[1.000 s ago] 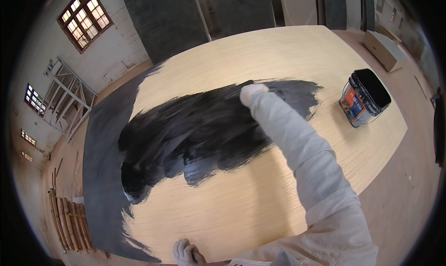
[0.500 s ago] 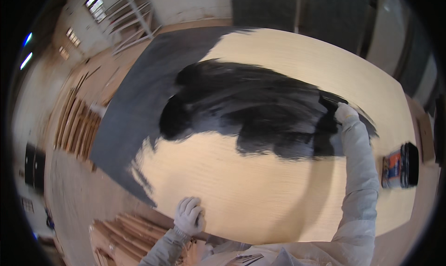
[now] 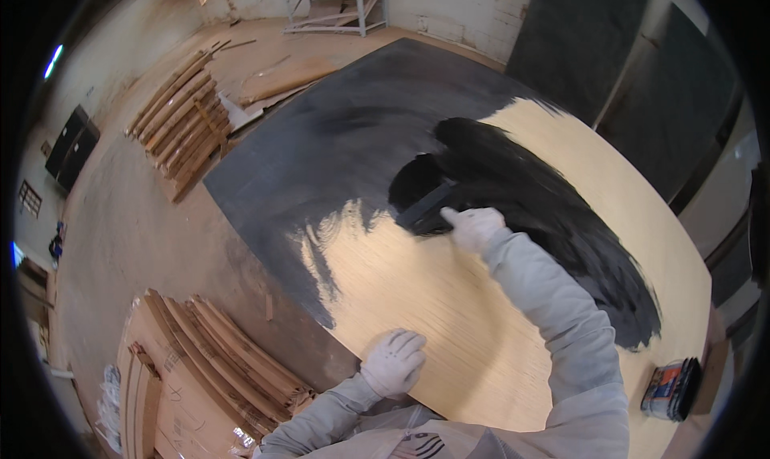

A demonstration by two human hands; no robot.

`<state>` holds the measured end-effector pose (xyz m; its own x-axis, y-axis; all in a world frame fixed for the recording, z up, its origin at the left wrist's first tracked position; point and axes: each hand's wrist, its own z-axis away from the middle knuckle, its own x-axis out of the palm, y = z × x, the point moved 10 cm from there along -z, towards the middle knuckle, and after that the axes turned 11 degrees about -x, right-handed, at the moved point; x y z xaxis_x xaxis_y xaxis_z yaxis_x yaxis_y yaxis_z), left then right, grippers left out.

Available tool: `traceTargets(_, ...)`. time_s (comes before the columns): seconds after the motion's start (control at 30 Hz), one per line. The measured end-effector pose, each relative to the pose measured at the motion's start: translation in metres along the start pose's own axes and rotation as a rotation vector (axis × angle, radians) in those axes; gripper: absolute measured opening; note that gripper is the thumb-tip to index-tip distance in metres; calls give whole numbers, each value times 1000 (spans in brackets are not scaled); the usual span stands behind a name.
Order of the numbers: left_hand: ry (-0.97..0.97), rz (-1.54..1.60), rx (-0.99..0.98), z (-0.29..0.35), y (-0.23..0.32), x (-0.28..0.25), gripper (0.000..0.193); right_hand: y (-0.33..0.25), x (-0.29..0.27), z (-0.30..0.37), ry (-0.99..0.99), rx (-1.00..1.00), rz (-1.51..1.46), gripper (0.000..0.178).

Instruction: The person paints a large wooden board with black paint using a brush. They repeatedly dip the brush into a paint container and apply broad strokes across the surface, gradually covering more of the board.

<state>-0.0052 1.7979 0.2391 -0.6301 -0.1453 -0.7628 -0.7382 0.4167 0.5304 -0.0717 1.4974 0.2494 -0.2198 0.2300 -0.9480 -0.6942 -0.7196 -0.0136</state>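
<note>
One brown stack [image 3: 212,371] sat near left. Your gloved left hand [image 3: 395,363] was at the near edge of the panel [image 3: 401,287], fingers loosely bent; whether they held anything, you couldn't tell! Farther over, the dark flat tool [image 3: 427,204] met the left end of the black paint [image 3: 553,210], your right hand [image 3: 479,226] closed around it. Near right: the bucket [image 3: 672,388]!

Head view: fisheye, left of a pair worn on the person's head. Looks down and forward from above the board's [image 3: 433,307] near edge. Board at close range; wall [image 3: 461,6] far off, upper edge.
</note>
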Motion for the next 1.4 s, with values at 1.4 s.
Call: traceTargets(1.4,1,48,155,14,-8,13,33,-22,-17,-13,-176,129,-70,62)
